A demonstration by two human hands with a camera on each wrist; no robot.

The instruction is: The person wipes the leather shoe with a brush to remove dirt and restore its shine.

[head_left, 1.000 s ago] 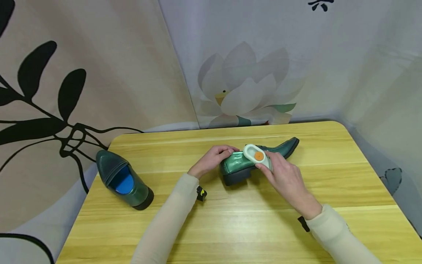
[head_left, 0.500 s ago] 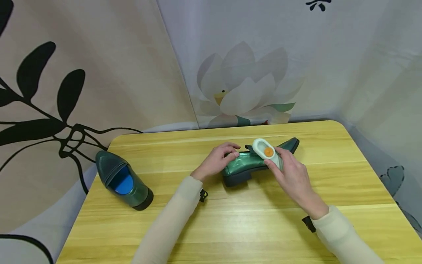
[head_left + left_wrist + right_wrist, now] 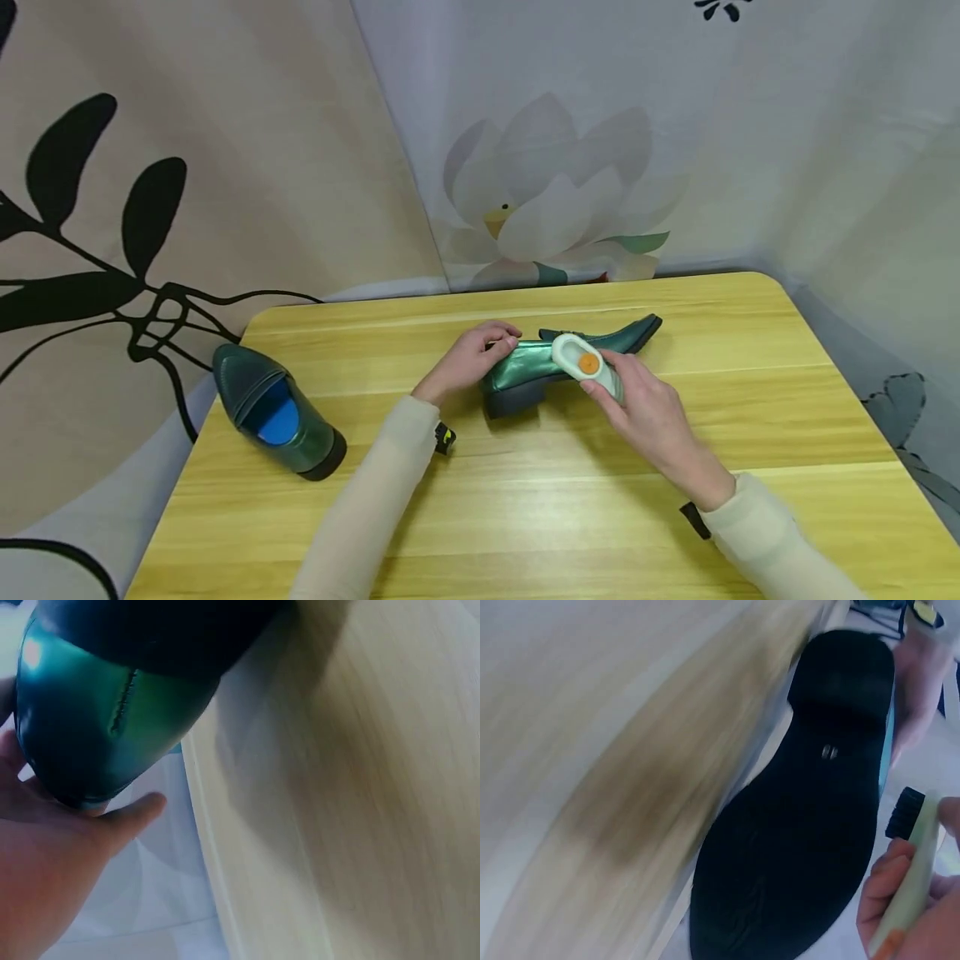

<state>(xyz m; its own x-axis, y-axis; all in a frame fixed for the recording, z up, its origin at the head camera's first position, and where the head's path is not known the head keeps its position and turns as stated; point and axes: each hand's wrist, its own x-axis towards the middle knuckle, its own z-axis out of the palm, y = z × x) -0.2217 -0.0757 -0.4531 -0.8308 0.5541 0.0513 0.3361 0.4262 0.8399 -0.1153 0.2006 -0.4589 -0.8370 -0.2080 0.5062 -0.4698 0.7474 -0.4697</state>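
My left hand [image 3: 474, 358] grips a shiny green shoe [image 3: 523, 365] by the heel end, fingers at its opening. The shoe is lifted and tilted, toe pointing right. In the left wrist view the stitched back seam of the green shoe [image 3: 90, 727] faces the camera. My right hand [image 3: 652, 408] holds a pale shoe brush [image 3: 588, 364] with an orange round part, over the shoe's near side. Dark bristles [image 3: 905, 812] show beside the shoe in the right wrist view, where the black sole [image 3: 802, 802] faces the camera.
A matching green shoe [image 3: 315, 429] with a blue insole stands on the left side of the wooden table [image 3: 480, 517]. Behind the table hangs a printed curtain [image 3: 300, 150]. Dark straps are on both wrists.
The brush first moved right toward the toe, then back left along the shoe's side. Left hand and held shoe have shifted slightly left. The other shoe stays in place.
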